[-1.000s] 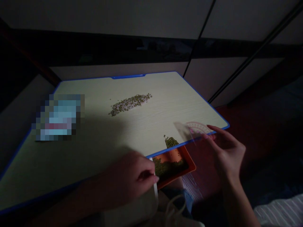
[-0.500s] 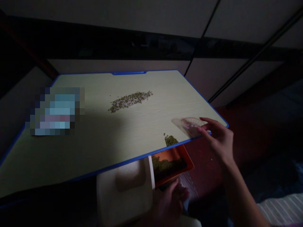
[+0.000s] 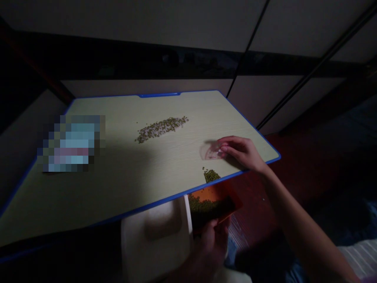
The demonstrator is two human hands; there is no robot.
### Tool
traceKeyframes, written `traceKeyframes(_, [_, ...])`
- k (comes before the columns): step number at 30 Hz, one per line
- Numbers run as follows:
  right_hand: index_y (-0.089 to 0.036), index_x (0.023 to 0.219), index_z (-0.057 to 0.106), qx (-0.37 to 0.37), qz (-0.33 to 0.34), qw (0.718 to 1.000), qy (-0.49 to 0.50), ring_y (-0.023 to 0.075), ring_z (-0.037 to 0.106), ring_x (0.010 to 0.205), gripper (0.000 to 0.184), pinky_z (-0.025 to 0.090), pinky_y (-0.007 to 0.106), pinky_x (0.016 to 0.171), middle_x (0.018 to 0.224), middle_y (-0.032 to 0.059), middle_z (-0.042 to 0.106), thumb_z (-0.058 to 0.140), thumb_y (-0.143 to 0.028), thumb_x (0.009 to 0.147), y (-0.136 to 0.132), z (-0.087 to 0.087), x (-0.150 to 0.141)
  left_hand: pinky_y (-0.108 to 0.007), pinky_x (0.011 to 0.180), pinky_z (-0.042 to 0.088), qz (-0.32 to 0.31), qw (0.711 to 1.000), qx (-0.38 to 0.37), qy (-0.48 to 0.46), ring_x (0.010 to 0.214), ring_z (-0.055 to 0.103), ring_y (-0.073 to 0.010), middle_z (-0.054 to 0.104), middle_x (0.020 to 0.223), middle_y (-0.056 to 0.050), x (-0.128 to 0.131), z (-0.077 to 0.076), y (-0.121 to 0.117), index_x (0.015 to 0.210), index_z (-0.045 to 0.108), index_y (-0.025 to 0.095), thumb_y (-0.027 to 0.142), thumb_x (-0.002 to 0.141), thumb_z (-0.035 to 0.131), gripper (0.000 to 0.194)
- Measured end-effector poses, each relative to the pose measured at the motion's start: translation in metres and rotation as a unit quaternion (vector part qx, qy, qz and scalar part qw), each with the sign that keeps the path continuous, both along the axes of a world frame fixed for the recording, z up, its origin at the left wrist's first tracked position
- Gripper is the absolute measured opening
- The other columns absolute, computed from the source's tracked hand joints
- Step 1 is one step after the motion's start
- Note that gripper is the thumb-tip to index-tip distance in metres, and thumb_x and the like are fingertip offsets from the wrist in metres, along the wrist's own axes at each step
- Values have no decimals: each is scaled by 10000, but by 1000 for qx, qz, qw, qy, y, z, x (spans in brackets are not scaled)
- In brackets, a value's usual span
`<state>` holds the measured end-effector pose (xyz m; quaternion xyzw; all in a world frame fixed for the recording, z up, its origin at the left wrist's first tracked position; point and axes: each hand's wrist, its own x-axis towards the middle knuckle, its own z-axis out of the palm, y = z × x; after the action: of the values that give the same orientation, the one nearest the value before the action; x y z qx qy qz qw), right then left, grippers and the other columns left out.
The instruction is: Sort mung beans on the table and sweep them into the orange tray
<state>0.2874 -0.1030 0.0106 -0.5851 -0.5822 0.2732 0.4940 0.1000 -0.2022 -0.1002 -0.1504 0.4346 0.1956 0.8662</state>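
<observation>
My right hand pinches a clear protractor between thumb and fingers, low over the right part of the table top. Just in front of it, a small heap of green beans lies at the table's near edge. Directly below that edge is an orange tray with more green beans inside. My left hand, in shadow, has its thumb and fingers at the tray's near rim and appears to grip it. Mixed green beans and pale grains form a long strip in the table's middle.
The pale table top has a blue edge. A white container stands below it, left of the tray. A blurred-out bluish item lies on the left. Pale cabinet fronts rise behind the table.
My right hand has moved left and inward over the table with the protractor, away from the right corner. My left hand has come up to the near rim of the orange tray.
</observation>
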Motion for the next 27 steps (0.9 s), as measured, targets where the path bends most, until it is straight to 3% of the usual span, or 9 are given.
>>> traceKeyframes(6, [-118,954,701,-11,61,998,17,120,602,617,207,503,284,618,755,45,694,637,-219,785,16,-3,-14,-128,381,455,-37,996,-61,55,535,674,-172,665,614,-135,5,45,5,1126,493,-85,42,913,392,268])
traceKeyframes(10, [-118,948,711,-14,81,996,18,112,590,594,206,496,265,586,721,33,678,635,-217,784,21,-3,-19,-128,336,433,-58,994,-72,64,463,647,-165,652,568,-141,7,62,7,1086,509,-105,59,935,347,276])
traceKeyframes(18, [-117,968,724,-54,130,989,48,108,592,571,233,512,252,573,728,39,690,642,-234,782,9,-3,-25,-129,360,451,-78,990,-92,67,509,668,-158,665,626,-140,5,97,14,1068,523,-84,75,943,363,258])
traceKeyframes(22, [-142,952,738,-59,136,988,42,109,607,574,212,516,236,571,729,31,706,657,-223,774,-2,-1,-26,-131,370,457,-80,988,-110,70,518,668,-159,664,628,-138,4,110,16,1092,518,-95,79,940,370,274])
traceKeyframes(27, [-174,945,752,-81,132,987,45,115,620,580,202,523,233,552,743,32,721,650,-224,777,-16,1,-25,-140,376,472,-79,987,-122,64,537,674,-167,666,628,-133,4,113,17,1134,507,-95,86,938,391,291])
